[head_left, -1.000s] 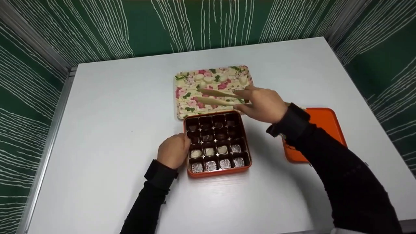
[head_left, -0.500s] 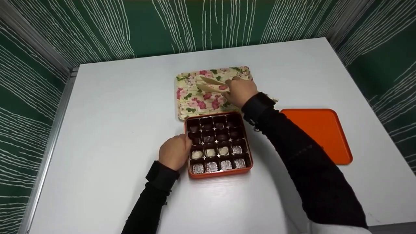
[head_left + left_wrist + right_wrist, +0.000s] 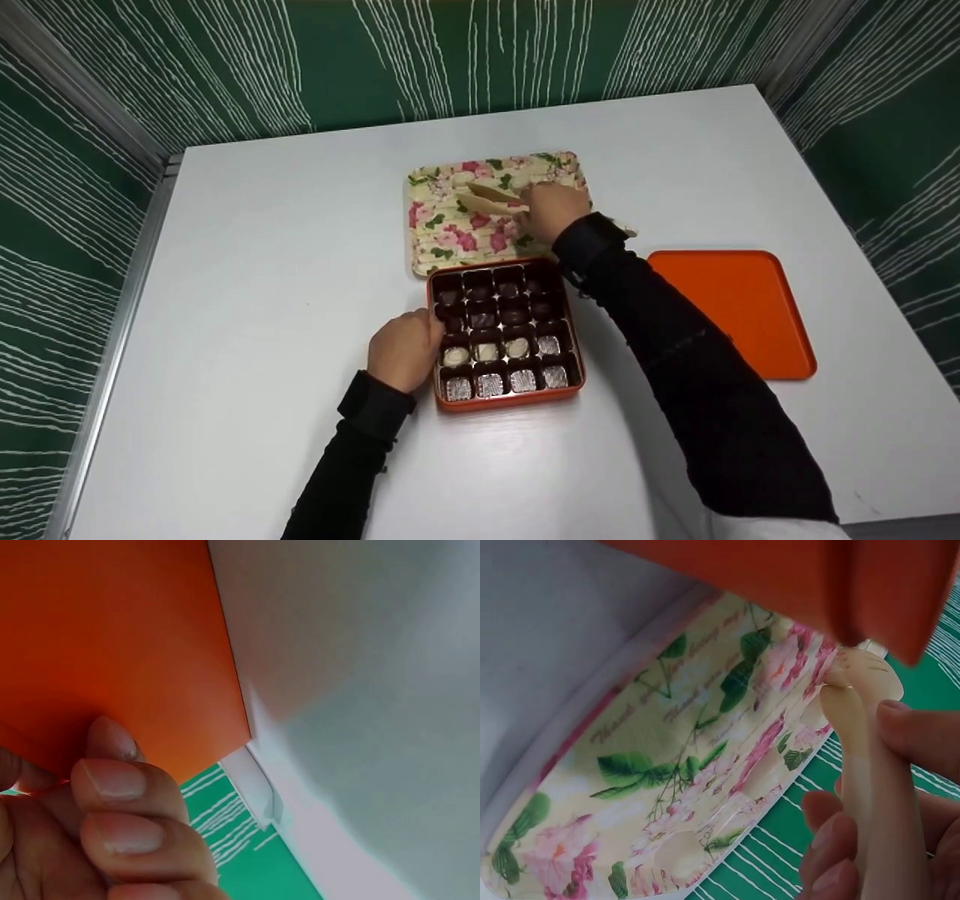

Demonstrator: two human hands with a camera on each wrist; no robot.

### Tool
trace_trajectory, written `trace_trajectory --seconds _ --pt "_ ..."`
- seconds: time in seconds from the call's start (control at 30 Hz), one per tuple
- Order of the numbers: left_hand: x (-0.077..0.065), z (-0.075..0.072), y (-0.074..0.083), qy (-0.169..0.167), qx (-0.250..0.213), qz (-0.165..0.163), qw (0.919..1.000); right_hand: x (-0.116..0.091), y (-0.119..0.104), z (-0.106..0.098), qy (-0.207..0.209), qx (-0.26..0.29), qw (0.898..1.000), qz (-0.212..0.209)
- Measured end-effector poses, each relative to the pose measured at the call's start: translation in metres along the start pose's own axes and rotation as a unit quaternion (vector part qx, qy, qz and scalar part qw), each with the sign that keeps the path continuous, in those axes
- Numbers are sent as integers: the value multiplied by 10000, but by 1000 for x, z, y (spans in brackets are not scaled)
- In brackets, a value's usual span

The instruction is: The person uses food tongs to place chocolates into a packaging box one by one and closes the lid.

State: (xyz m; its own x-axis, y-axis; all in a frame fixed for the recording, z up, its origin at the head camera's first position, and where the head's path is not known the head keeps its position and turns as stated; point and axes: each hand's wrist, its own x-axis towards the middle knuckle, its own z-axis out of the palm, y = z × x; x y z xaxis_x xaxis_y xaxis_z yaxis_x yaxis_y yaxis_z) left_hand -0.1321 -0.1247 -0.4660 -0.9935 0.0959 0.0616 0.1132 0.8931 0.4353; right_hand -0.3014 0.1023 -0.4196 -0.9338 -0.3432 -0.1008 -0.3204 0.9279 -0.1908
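In the head view my right hand point(image 3: 555, 206) reaches over the floral tray point(image 3: 444, 219), pinching pale tongs point(image 3: 491, 202) that point left, their arms a little apart. In the right wrist view, fingers and thumb hold the tongs point(image 3: 889, 802), one slotted fork-like end beside a plain spoon-like end. Several pale chocolates point(image 3: 679, 855) lie along the tray's far edge. My left hand point(image 3: 405, 349) grips the left side of the orange chocolate box point(image 3: 510, 403). In the left wrist view, curled fingers point(image 3: 120, 780) touch its orange wall point(image 3: 165, 652).
Three white chocolates point(image 3: 456, 356) sit in the box's third row. Silvery ridged bottoms show in its front row point(image 3: 490, 385); its back rows look dark. An orange lid point(image 3: 757, 315) lies at the right, under the right sleeve point(image 3: 697, 360). Green walls point(image 3: 360, 60) border the white table point(image 3: 247, 285).
My right hand has swung left and farther back over the tray with the tongs, whose arms have drawn slightly closer together. The left hand and the box stay in place.
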Motion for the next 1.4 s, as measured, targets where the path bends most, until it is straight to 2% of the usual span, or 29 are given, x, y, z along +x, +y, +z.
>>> trace_trajectory --seconds 0.33,0.6,0.8,1.03,1.4 --pt "-1 2 0 105 59 19 9999 -12 9 -6 -108 229 9991 -328" --pt "-1 3 -1 120 87 18 9999 -37 18 -14 -83 361 9962 -793" --pt "0 3 0 70 68 -26 9999 -67 29 -28 234 466 9901 -1301" --pt "-1 2 0 85 88 -48 9999 -111 43 -43 676 577 9833 -1586" --pt "0 1 -1 79 76 -62 9999 -177 73 -56 642 560 9760 -2002"
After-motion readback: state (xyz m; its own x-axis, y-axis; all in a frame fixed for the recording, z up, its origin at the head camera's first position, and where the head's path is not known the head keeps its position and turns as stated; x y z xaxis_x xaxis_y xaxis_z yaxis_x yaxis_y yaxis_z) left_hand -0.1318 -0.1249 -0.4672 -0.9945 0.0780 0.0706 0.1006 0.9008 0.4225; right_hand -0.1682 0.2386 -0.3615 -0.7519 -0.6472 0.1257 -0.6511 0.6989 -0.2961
